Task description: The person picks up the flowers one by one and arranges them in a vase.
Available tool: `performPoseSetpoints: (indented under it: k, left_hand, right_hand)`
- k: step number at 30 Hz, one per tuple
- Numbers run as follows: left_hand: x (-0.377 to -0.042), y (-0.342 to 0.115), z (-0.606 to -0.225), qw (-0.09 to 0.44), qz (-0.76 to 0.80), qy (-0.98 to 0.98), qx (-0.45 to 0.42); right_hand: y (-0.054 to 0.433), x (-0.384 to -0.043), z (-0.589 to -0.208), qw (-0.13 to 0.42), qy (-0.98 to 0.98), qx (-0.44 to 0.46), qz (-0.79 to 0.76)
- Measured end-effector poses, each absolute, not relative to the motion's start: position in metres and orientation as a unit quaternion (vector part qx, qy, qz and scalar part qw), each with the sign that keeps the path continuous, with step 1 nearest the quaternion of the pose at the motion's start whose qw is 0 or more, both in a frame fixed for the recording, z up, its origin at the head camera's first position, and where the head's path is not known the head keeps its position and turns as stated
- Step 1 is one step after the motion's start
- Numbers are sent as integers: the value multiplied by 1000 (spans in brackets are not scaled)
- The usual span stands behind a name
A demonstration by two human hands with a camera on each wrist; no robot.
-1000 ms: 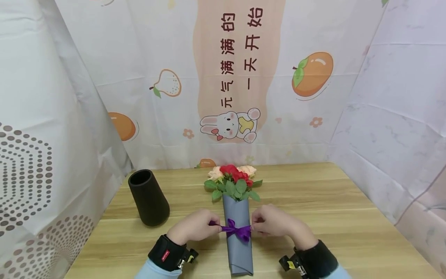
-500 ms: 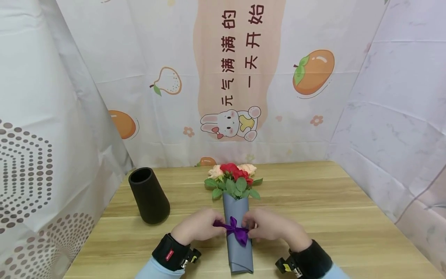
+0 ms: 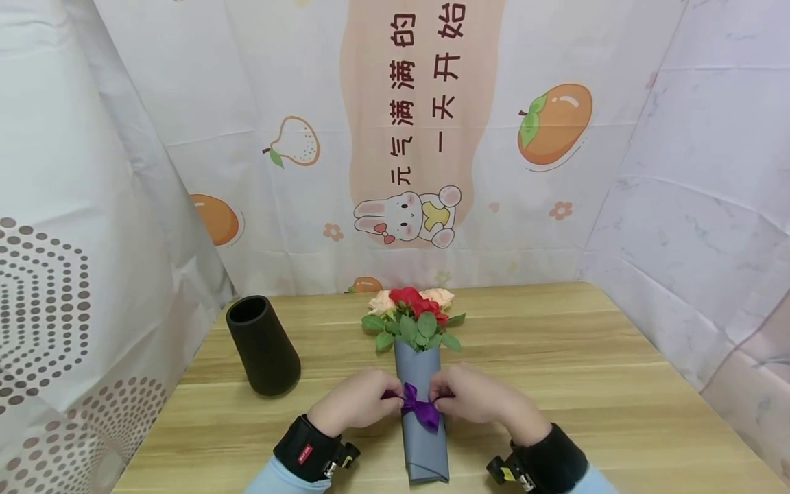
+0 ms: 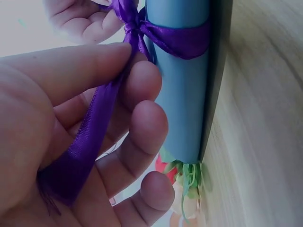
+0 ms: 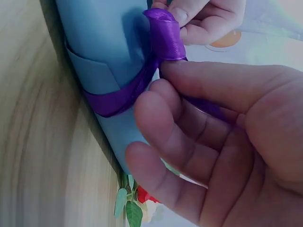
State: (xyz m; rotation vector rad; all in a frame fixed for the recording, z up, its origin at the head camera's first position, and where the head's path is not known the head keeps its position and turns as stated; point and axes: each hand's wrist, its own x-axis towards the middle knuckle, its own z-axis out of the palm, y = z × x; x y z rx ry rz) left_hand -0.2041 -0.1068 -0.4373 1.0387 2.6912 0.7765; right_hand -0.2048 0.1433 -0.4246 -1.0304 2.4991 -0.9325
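Observation:
A bouquet of red and peach roses (image 3: pixel 412 302) with green leaves lies on the table, wrapped in grey-blue paper (image 3: pixel 422 453). Round the wrap runs a purple ribbon (image 3: pixel 422 410) tied in a bow. My left hand (image 3: pixel 361 399) pinches one ribbon tail between thumb and index finger; in the left wrist view the tail (image 4: pixel 90 137) trails across the palm to a frayed end. On the other side my right hand (image 3: pixel 478 396) pinches ribbon close to the knot, its other fingers loosely curled. The right wrist view shows a bow loop (image 5: pixel 166 35) just above that thumb.
A black tapered vase (image 3: pixel 264 346) stands at the table's left. The wooden table (image 3: pixel 555 357) runs back to a printed curtain (image 3: pixel 296 219), with white cloth hanging on both sides.
Both hands have moved inward along the ribbon towards the knot, the right one further. The bow hangs a little differently. Vase and bouquet stay in place.

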Motion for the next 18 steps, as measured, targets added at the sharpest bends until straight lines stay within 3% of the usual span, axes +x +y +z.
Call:
performPoseSetpoints:
  k: [18]
  left_hand:
    - [-205,-118,-435,78,275,895,342]
  right_hand:
    - [161,-217,-427,133,864,-347,-340]
